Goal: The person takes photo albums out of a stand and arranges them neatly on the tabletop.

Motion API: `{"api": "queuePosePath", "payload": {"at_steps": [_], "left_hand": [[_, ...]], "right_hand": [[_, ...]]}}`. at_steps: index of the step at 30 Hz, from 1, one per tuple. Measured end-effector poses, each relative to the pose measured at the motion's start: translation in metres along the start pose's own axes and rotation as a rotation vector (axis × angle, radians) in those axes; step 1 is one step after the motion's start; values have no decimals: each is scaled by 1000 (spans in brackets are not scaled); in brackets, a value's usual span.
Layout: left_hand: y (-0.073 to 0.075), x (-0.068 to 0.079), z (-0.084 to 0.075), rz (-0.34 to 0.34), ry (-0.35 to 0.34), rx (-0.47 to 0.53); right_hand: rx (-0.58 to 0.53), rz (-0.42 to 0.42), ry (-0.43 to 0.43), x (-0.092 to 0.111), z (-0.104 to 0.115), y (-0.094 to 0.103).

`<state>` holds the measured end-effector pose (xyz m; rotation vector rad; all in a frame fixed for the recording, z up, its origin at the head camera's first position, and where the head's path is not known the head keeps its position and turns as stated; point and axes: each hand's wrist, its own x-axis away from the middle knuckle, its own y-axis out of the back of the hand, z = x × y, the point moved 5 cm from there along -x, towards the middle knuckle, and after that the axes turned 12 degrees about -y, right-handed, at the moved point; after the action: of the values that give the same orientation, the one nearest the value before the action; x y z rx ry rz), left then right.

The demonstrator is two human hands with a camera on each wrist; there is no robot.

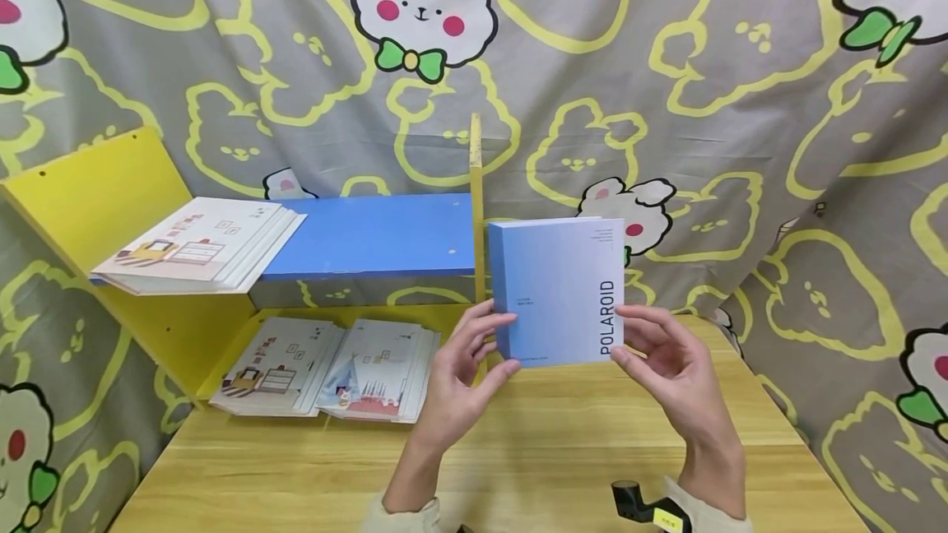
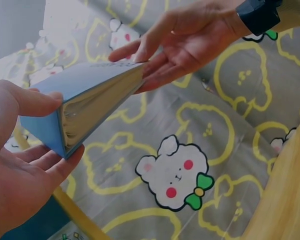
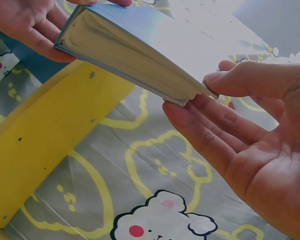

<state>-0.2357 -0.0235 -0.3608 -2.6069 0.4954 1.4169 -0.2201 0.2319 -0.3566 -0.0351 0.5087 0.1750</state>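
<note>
A thick blue photo album (image 1: 559,294) marked POLAROID is held up over the table, its cover facing the head camera. My left hand (image 1: 467,381) pinches its spine side, thumb in front and fingers behind. At the opposite side my right hand (image 1: 677,368) pinches the lower edge between thumb and fingers. In the left wrist view the album (image 2: 90,92) shows its cream page edges from below. The right wrist view has the right thumb on the cover and the fingers under the album (image 3: 125,55).
Left of the album stands a yellow shelf unit (image 1: 476,220) with a blue shelf board (image 1: 378,229). One white illustrated album (image 1: 203,241) lies on that board; two more, a left one (image 1: 277,364) and a right one (image 1: 381,368), lie below. A patterned curtain (image 1: 578,15) hangs behind the wooden table (image 1: 555,426).
</note>
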Motion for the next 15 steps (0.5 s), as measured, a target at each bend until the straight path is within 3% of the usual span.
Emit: {"api": "queuePosePath", "payload": {"at_steps": [7,15], "left_hand": [[-7,0,5,-8,55,-13],[-15,-4,9,0,53,-14]], "right_hand": [[-4,-2,13,2,-1,7],[-53,-5,57,4,-1,15]]}}
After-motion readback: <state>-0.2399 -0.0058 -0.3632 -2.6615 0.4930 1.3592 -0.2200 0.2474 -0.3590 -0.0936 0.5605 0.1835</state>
